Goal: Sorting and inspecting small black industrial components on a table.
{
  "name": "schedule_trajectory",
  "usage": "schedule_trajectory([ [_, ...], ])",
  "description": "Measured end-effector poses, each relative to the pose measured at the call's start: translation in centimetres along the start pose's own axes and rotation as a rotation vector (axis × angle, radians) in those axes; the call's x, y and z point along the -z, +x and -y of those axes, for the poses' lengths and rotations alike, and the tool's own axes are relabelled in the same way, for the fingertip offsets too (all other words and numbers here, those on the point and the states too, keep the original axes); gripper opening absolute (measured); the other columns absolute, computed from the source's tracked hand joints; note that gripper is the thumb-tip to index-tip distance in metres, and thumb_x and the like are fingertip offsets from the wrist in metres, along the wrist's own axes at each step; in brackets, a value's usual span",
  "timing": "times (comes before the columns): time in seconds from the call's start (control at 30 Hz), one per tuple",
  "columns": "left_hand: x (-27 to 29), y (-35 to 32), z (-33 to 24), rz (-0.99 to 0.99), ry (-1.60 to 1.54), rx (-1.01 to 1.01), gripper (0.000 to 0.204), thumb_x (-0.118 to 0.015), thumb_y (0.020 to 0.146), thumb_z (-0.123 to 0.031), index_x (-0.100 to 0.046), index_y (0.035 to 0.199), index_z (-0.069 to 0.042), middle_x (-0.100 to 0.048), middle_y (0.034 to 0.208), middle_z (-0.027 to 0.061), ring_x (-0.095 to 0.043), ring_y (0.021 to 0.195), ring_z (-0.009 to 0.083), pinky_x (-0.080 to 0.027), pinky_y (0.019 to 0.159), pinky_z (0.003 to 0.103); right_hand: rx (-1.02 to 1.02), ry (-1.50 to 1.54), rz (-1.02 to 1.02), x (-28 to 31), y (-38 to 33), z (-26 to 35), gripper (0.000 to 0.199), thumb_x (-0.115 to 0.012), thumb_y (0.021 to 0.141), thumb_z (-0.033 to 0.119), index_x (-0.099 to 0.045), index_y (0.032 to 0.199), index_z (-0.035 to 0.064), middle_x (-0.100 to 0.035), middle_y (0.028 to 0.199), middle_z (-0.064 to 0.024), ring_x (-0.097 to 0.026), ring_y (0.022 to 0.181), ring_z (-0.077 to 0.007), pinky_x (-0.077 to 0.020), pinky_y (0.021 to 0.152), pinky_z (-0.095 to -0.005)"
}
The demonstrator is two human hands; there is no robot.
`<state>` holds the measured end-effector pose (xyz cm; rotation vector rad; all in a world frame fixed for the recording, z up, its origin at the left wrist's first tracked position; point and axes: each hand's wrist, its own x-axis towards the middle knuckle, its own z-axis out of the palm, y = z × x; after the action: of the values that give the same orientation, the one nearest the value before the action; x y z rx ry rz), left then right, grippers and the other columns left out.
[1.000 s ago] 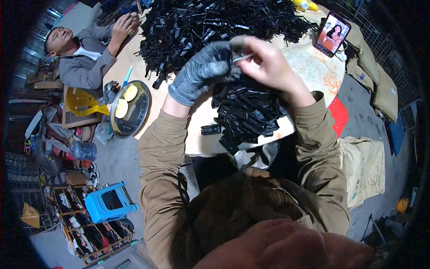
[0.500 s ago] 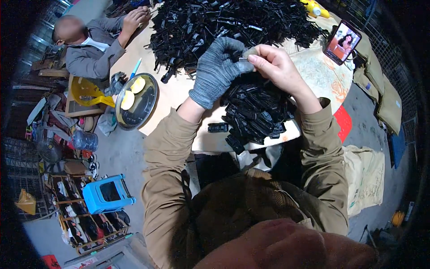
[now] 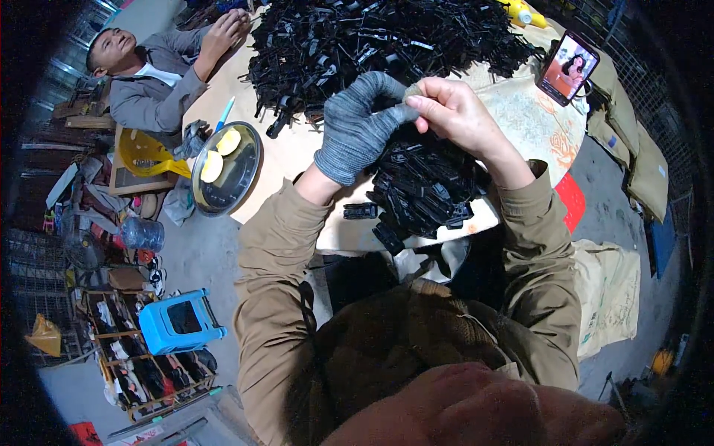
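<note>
My left hand, in a grey knit glove, and my bare right hand meet fingertip to fingertip over the table. Each has thumb and forefinger pinched together. Whatever lies between them is too small and too covered to name. Right below my hands spreads a low pile of black plastic parts, long and narrow. One single black part lies apart at the pile's left, near the table edge. Beyond my hands rises a much larger heap of black plastic pieces.
A metal plate with pale yellow fruit pieces sits at the table's left edge, by a blue pen. A phone stands propped at the right. Across the left corner a person in a grey jacket sits with hands raised.
Both hands stay almost in place, with my fingertips drawn closer together. A small light-coloured bit that showed between them is now covered. The other person's hands keep their place.
</note>
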<state>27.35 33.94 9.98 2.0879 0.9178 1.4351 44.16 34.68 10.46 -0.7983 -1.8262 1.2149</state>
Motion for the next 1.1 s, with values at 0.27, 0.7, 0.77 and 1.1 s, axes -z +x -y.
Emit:
schedule_trajectory([
  [0.27,-0.5,0.4,-1.0,-0.015,0.118,0.082,0.054,-0.069,0.07,-0.017,-0.045,0.117,-0.007,-0.061,0.09,0.0068,-0.058,0.071,0.0154,-0.047,0.064,0.026,0.208,-0.032,-0.276,0.3,0.5,-0.6,0.02,-0.062,0.079,0.015,-0.06,0.093,0.0005,-0.05,0.065,0.0057,-0.044,0.058,-0.0007,-0.0349,0.05,-0.0148],
  [0.7,1.3,1.3,-2.0,0.12,-0.488,0.277,0.053,-0.071,0.068,-0.014,-0.048,0.114,-0.003,-0.055,0.104,0.0067,-0.054,0.095,0.0139,-0.044,0.084,0.026,0.086,0.222,-0.328,3.4,-0.1,-0.1,0.015,-0.063,0.077,0.011,-0.061,0.09,0.0029,-0.05,0.064,0.0069,-0.038,0.051,0.0002,-0.0287,0.045,-0.0151],
  [0.77,2.1,1.1,-2.0,0.303,-0.775,0.474,0.045,-0.069,0.07,-0.016,-0.052,0.109,-0.001,-0.058,0.1,0.0072,-0.056,0.093,0.0144,-0.044,0.084,0.025,0.064,0.349,-0.156,3.2,0.0,0.0,0.015,-0.062,0.078,0.013,-0.06,0.09,0.0033,-0.046,0.062,0.0079,-0.033,0.049,0.0002,-0.0251,0.043,-0.016],
  [1.1,1.0,0.3,-1.1,0.422,-0.989,0.573,0.024,-0.067,0.069,-0.013,-0.058,0.089,-0.003,-0.061,0.082,0.0077,-0.061,0.074,0.0157,-0.051,0.071,0.027,0.175,0.22,0.127,2.5,0.1,-0.2,0.018,-0.06,0.079,0.013,-0.061,0.092,0.0,-0.058,0.076,0.001,-0.05,0.065,-0.0036,-0.0403,0.057,-0.0175],
])
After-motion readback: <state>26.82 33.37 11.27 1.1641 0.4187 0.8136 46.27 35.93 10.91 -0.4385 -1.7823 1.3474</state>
